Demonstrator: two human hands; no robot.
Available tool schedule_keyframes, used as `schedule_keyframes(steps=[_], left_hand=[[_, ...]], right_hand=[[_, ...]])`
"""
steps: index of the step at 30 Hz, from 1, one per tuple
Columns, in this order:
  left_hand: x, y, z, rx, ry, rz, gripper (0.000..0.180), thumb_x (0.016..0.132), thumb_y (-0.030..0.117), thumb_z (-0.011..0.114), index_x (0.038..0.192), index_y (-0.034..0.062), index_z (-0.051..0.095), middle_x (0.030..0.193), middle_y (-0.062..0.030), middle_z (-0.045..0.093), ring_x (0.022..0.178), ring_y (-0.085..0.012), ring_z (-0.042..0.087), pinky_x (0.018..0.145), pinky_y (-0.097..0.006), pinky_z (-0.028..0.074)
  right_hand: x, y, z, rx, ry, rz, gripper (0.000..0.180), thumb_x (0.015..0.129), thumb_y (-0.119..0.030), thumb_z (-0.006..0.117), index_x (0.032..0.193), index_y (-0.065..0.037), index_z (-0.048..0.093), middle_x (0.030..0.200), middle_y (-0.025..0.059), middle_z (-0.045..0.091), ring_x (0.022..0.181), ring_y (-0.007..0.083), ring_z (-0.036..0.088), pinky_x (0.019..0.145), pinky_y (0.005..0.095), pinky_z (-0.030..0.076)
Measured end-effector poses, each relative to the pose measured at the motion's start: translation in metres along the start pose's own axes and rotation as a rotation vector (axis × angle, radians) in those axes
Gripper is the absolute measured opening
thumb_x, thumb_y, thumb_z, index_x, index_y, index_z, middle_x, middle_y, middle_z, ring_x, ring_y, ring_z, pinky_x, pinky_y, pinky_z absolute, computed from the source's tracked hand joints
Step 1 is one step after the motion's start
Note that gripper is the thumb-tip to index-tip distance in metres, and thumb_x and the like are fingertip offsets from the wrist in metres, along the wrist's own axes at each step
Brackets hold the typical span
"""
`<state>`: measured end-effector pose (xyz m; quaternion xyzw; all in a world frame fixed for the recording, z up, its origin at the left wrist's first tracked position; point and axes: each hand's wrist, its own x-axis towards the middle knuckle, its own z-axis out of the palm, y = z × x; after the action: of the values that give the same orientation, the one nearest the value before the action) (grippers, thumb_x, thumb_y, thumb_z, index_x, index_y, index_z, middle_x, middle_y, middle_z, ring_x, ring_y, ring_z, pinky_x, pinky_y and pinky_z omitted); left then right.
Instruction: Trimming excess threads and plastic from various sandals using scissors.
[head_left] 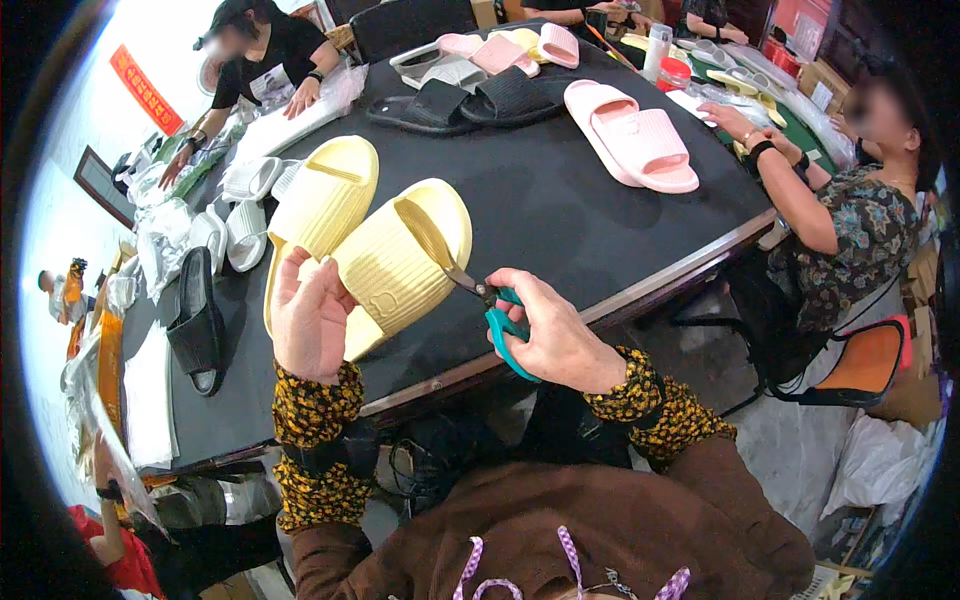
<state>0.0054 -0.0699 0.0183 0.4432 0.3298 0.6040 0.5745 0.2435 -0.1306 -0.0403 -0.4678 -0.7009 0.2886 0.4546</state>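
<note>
Two ribbed yellow slippers are in front of me, one behind at the left and one nearer. My left hand (312, 325) has its fingers closed at the side of the nearer yellow slipper (395, 275), overlapping the farther yellow slipper (325, 195). In my right hand (557, 338) are small scissors (505, 348) with teal handles, my fingers around the grips. The blade tips reach the strap's open edge on the nearer slipper; whether they touch it I cannot tell.
Black slippers (195, 330) and white slippers (245, 235) lie left on the dark table (480, 235). Pink slippers (640, 145) stand right, with more pairs at the far edge. A co-worker (800, 200) sits at the right; another (270, 60) leans in at far left.
</note>
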Motion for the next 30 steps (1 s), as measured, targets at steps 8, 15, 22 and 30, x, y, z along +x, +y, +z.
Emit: schedule_keyframes(steps=[8,15,22,30], left_hand=[[-0.023,-0.004,0.015,-0.009,0.051,0.008,0.037,0.086,0.004,0.048,0.120,0.0039,0.033,0.107,-0.0152,0.056,0.091,-0.0228,0.059,0.077,-0.038,0.048],[-0.032,-0.010,0.023,-0.005,0.045,0.024,0.040,0.086,0.003,0.048,0.122,0.0035,0.031,0.107,-0.0161,0.055,0.091,-0.0222,0.058,0.076,-0.036,0.047],[-0.035,-0.012,0.022,0.059,0.005,0.049,0.036,0.086,0.001,0.047,0.120,0.0029,0.034,0.108,-0.0153,0.055,0.087,-0.0165,0.056,0.073,-0.028,0.047],[-0.040,-0.012,0.021,0.094,-0.018,0.018,0.032,0.087,0.001,0.046,0.118,0.0034,0.037,0.104,-0.0124,0.055,0.086,-0.0120,0.055,0.069,-0.023,0.045]], right_hand=[[0.003,-0.008,-0.002,-0.039,-0.023,0.049,0.039,0.075,-0.009,0.062,0.110,-0.003,0.046,0.092,0.0164,0.057,0.078,0.0269,0.061,0.069,0.0373,0.049],[0.005,-0.007,-0.004,-0.065,0.004,0.056,0.040,0.075,-0.007,0.064,0.111,-0.003,0.046,0.082,0.0138,0.060,0.073,0.0199,0.061,0.066,0.0322,0.050],[0.008,-0.005,-0.004,-0.115,0.037,-0.067,0.035,0.077,-0.005,0.063,0.108,-0.001,0.048,0.079,0.0161,0.060,0.071,0.0233,0.063,0.064,0.0334,0.050],[0.015,-0.015,-0.012,-0.030,0.091,-0.083,0.037,0.076,-0.008,0.063,0.109,-0.002,0.047,0.086,0.0174,0.060,0.075,0.0275,0.063,0.066,0.0367,0.049]])
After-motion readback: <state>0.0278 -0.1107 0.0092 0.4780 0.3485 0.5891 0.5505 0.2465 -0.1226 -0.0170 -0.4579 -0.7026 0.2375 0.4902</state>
